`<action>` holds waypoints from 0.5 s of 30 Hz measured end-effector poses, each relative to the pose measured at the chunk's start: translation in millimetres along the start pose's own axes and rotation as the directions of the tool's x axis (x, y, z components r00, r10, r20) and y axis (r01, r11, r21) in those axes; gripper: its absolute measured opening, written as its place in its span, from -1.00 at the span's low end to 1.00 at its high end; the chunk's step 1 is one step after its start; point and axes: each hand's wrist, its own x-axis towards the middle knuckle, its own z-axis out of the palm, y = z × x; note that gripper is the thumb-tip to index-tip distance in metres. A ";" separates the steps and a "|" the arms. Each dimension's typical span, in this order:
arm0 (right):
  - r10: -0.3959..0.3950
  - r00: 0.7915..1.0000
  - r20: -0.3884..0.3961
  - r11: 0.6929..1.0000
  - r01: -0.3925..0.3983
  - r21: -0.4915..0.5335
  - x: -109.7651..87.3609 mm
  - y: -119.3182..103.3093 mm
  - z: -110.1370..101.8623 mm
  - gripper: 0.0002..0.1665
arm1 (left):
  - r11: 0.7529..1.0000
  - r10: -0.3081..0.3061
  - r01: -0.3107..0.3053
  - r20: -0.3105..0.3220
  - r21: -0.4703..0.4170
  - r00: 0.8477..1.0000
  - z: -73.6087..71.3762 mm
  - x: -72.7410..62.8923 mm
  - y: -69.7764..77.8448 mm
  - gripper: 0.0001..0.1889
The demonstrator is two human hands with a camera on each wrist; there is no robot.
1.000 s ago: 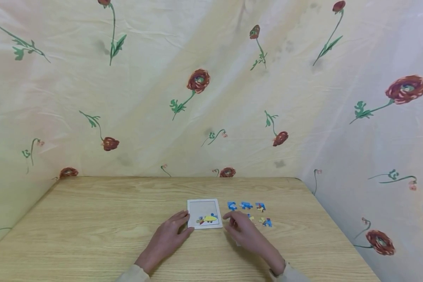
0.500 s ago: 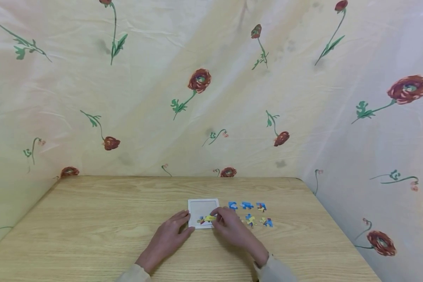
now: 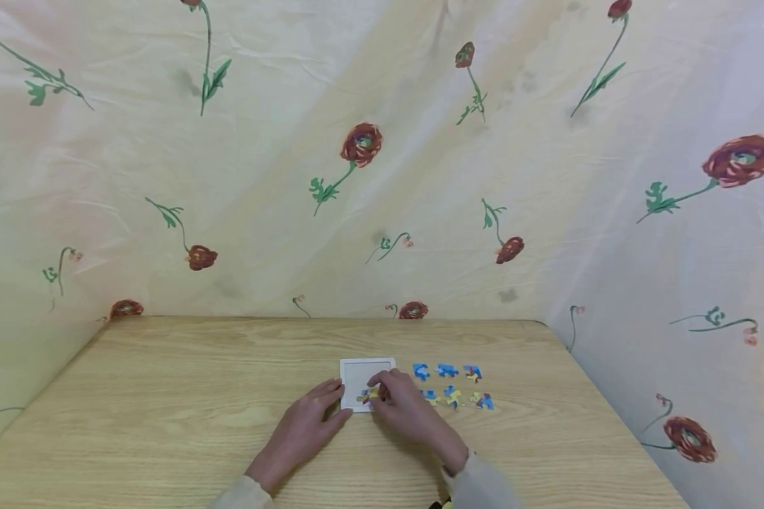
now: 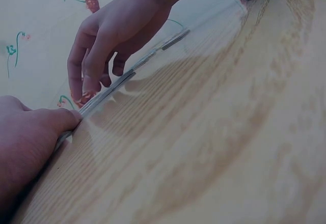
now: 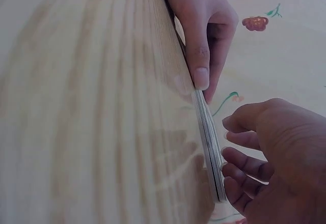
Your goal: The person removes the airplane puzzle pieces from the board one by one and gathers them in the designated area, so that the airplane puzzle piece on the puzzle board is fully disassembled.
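Observation:
A small white square puzzle tray point(image 3: 359, 375) lies on the wooden table, with yellow, blue and red puzzle pieces point(image 3: 365, 397) along its lower part. My left hand point(image 3: 307, 422) rests at the tray's left side, fingers extended to the left rim and thumb at the lower-left corner. Over the tray's lower right is my right hand point(image 3: 406, 408), fingertips down at the yellow pieces and partly covering them. In the right wrist view, the right thumb and fingers point(image 5: 244, 163) are bent loosely and spread apart beside the tray's edge point(image 5: 208, 132); no piece shows between them.
Several loose puzzle pieces lie in two rows right of the tray, among them a blue one point(image 3: 421, 371), a blue one point(image 3: 447, 370) and a blue-yellow one point(image 3: 453, 396). Floral cloth point(image 3: 261, 177) hangs behind and beside the table point(image 3: 197, 396).
My right hand has moved left from beside the tray to over its lower-right pieces, uncovering some loose pieces on the right. The left hand has stayed at the tray's left side.

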 end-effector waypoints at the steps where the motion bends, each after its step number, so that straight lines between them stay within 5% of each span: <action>1: 0.002 1.000 0.001 1.000 -0.002 0.000 0.4 -0.5 0.5 -0.74 | 1.000 0.001 -0.001 -0.002 0.001 1.000 0.0 0.1 0.1 -0.52; 15: 0.056 0.998 0.017 0.998 -0.055 -0.027 3.6 -0.6 8.2 -0.80 | 1.000 -0.001 0.001 0.012 0.008 1.000 -0.2 0.7 0.1 -0.52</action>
